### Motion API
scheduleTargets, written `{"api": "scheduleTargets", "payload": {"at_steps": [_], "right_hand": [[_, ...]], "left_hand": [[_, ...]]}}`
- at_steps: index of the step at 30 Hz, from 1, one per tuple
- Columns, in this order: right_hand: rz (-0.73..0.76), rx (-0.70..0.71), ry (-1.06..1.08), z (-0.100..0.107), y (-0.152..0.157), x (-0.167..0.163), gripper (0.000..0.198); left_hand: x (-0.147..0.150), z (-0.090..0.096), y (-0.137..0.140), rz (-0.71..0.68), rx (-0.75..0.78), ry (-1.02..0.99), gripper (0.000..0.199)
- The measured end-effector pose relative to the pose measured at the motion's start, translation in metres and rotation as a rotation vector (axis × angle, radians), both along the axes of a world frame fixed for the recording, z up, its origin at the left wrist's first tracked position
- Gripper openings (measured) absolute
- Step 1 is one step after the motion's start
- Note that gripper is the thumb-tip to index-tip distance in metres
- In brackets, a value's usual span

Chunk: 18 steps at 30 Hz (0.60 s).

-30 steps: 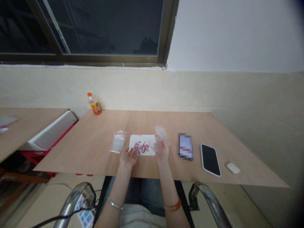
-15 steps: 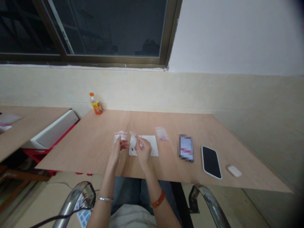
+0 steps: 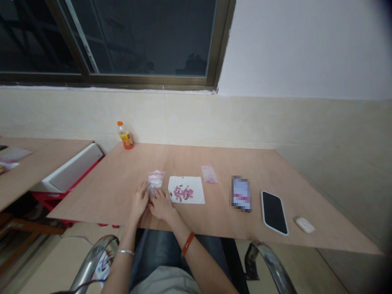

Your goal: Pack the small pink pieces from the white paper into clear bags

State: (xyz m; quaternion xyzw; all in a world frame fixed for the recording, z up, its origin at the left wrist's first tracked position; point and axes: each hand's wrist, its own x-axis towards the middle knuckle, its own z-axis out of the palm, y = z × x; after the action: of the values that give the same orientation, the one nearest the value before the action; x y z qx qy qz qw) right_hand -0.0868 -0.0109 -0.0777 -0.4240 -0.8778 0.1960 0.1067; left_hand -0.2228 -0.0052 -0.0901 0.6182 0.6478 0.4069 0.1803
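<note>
Several clear zip bags (image 3: 156, 176) lie in a stack on the table. My left hand (image 3: 141, 200) rests at the stack's lower left edge, fingers stretched out. My right hand (image 3: 161, 204) lies beside it, with its spread fingers on the lower part of the bags. Nothing shows in either hand, though what is under the fingertips is hidden. Just right of my right hand is a white sheet of paper (image 3: 198, 185). Many small pink beads (image 3: 185, 192), with some dark pieces among them, are scattered over the paper.
Another zip bag (image 3: 209, 174) with small pink pieces lies beyond the paper's right corner. Farther right are a blurred-out phone (image 3: 241, 193), a black-screened tablet (image 3: 274, 212) and a small white case (image 3: 304, 224). An orange drink bottle (image 3: 125, 136) stands at the back left.
My right hand has moved left from above the paper to the bag stack, and the small clear bag it held is no longer distinct. The beads on the paper are now uncovered.
</note>
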Motion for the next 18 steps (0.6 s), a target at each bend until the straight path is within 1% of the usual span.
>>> {"api": "scheduleTargets", "payload": {"at_steps": [1,3,6,8,10,13,15,18], "right_hand": [[0.009,-0.013,-0.008,0.000,0.000,0.000,0.054],[0.024,-0.028,-0.026,0.001,0.001,0.000,0.056],[0.033,-0.037,-0.050,0.001,0.003,0.000,0.056],[0.030,-0.038,-0.052,0.001,0.003,0.000,0.057],[0.028,-0.036,-0.035,0.001,0.002,0.000,0.059],[0.012,-0.053,-0.014,0.002,0.000,0.000,0.063],[0.004,-0.063,-0.011,0.003,-0.001,0.000,0.063],[0.000,-0.060,-0.009,0.006,-0.003,0.000,0.060]], "left_hand": [[0.002,-0.001,-0.001,-0.033,-0.017,0.090,0.041],[0.005,0.000,0.002,-0.082,-0.087,0.203,0.043],[0.008,0.000,0.011,-0.160,-0.193,0.335,0.043],[0.009,-0.002,0.017,-0.197,-0.237,0.401,0.042],[0.011,-0.004,0.020,-0.192,-0.258,0.445,0.041],[0.016,-0.003,0.021,-0.142,-0.239,0.483,0.040],[0.021,0.002,0.020,-0.126,-0.223,0.499,0.038],[0.028,0.012,0.018,-0.112,-0.240,0.503,0.037]]}}
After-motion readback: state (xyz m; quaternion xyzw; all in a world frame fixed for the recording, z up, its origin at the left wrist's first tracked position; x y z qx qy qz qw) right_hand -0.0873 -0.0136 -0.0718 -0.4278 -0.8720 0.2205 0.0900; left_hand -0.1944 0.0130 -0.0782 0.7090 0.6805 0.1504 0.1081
